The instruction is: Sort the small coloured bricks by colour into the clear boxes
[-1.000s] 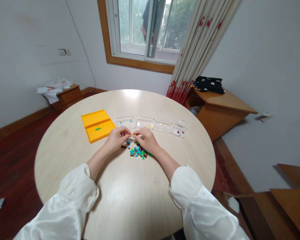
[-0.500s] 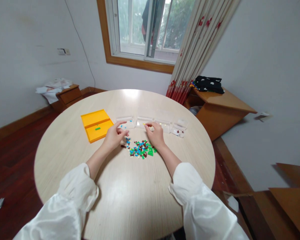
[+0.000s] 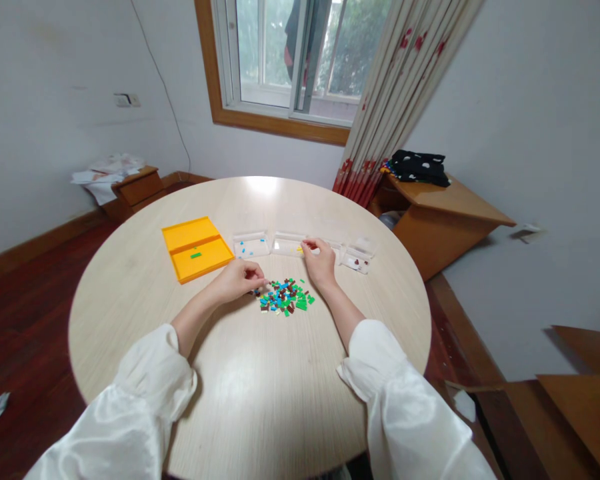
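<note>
A heap of small coloured bricks point(image 3: 286, 298), blue, green, dark red and yellow, lies in the middle of the round wooden table point(image 3: 240, 380). My left hand point(image 3: 239, 279) rests at the heap's left edge, fingers curled and pinched at the bricks. My right hand point(image 3: 320, 261) reaches past the heap to a row of clear plastic boxes point(image 3: 290, 245), fingers closed over the third box; what they pinch is too small to name. An orange tray point(image 3: 196, 248) with a green brick in it sits to the left.
A wooden cabinet point(image 3: 445, 213) with dark cloth on top stands right of the table, by a curtain point(image 3: 395, 100). A low bedside stand point(image 3: 130, 187) with papers is at the far left. A window is behind the table.
My hands, together above the heap a second ago, have parted. The right hand moved up to the clear boxes. The left hand dropped to the heap's left edge.
</note>
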{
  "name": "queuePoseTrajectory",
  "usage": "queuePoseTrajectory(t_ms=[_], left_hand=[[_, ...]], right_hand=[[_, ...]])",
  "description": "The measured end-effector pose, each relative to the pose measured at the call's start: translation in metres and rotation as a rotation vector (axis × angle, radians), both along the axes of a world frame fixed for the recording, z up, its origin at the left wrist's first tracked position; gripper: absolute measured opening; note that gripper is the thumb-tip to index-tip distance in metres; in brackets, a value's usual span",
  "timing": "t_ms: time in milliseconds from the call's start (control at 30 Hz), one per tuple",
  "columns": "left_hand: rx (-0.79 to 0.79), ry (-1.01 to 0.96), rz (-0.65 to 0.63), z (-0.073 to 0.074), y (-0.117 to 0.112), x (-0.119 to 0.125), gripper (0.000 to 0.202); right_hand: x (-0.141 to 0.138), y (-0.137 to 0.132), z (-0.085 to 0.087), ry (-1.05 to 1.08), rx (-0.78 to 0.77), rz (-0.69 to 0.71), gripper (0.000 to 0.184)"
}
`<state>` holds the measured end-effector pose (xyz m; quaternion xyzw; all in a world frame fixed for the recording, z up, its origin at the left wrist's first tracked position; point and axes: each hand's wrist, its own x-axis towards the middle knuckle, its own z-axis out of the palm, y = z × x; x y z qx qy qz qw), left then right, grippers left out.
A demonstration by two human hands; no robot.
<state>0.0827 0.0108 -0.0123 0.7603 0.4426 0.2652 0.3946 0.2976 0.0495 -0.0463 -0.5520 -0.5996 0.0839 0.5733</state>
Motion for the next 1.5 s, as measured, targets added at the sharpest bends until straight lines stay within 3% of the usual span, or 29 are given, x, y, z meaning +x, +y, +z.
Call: queuePoseTrajectory(t_ms=[300, 833, 1100, 1400, 1500], left_hand=[[-0.025, 0.091, -0.158, -0.002, 0.002, -0.006, 0.010], [-0.021, 0.159, -0.232, 0.000, -0.003, -0.005, 0.013], [-0.050, 0.196, -0.204, -0.002, 0.000, -0.004, 0.012], [0.047, 0.206, -0.152, -0.006, 0.000, -0.002, 0.012], [0.101, 0.175, -0.094, -0.006, 0.001, -0.002, 0.013]], right_hand=[[-0.002, -0.001, -0.001, -0.046, -0.001, 0.017, 0.016], [-0.004, -0.002, -0.001, -0.022, 0.020, 0.050, 0.015], [-0.009, -0.004, -0.001, -0.067, 0.035, 0.070, 0.013], [-0.013, -0.009, 0.002, -0.087, 0.011, 0.084, 0.013], [-0.020, -0.017, 0.006, -0.150, 0.026, 0.170, 0.010]])
